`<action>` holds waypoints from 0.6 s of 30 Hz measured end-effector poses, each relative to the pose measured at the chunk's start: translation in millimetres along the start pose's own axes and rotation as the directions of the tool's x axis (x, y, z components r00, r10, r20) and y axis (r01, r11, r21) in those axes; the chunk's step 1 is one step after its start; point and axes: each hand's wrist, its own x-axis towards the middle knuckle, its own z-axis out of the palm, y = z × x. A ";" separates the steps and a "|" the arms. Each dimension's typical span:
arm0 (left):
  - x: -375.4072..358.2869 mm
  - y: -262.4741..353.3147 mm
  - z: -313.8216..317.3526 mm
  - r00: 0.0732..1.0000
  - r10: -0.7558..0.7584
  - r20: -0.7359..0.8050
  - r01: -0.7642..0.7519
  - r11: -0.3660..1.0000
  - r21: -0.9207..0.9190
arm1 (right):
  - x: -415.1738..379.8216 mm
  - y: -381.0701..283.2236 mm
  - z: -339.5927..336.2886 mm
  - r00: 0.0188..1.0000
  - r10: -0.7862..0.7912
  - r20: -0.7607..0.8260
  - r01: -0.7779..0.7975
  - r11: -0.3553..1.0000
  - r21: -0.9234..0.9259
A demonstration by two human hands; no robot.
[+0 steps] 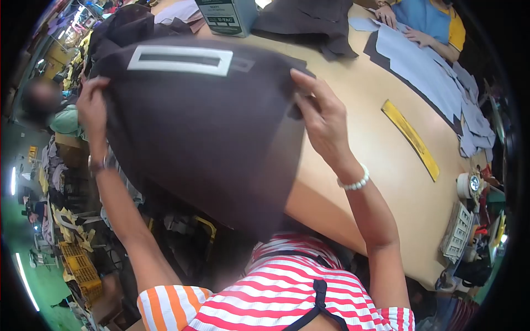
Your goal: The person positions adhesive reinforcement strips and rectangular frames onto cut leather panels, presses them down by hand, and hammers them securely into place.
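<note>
A large dark fabric piece [199,127] hangs stretched between my two hands, its lower part blurred and dropping past the table's near edge. My left hand [94,99] pinches its left upper edge. At the right upper corner, my right hand [321,113] grips the cloth between thumb and fingers. A white rectangular frame shape [179,59] with a long slot lies on the fabric near its top. Beside it on the right is a fainter dark rectangular mark.
Across the tan table [364,143] lie a yellow strip [411,140], grey fabric pieces [419,71] and more dark cloth [303,22]. A green-white box [226,16] stands at the back. A co-worker's hands [403,27] rest on the grey fabric. Another person [63,118] is at far left.
</note>
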 end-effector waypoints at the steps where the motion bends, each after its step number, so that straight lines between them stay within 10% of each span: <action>1: 13.0 -0.1 21.8 0.998 0.062 -0.006 -0.062 0.997 0.054 | 10.2 4.3 6.9 1.000 0.017 0.015 -0.017 0.999 -0.039; 6: 26.5 -63.7 146.2 0.985 0.075 0.154 -0.104 0.976 0.192 | 27.0 73.3 34.4 1.000 0.020 -0.002 -0.020 0.970 -0.244; 9: 14.9 -55.0 193.1 0.934 -0.080 0.348 -0.051 0.935 0.351 | 29.2 65.1 31.0 0.943 0.318 0.095 -0.308 0.945 -0.110; 18: 33.8 -50.0 257.8 0.869 -0.156 0.470 -0.171 0.797 0.580 | 48.3 100.2 21.9 0.948 0.300 0.106 -0.287 0.950 -0.122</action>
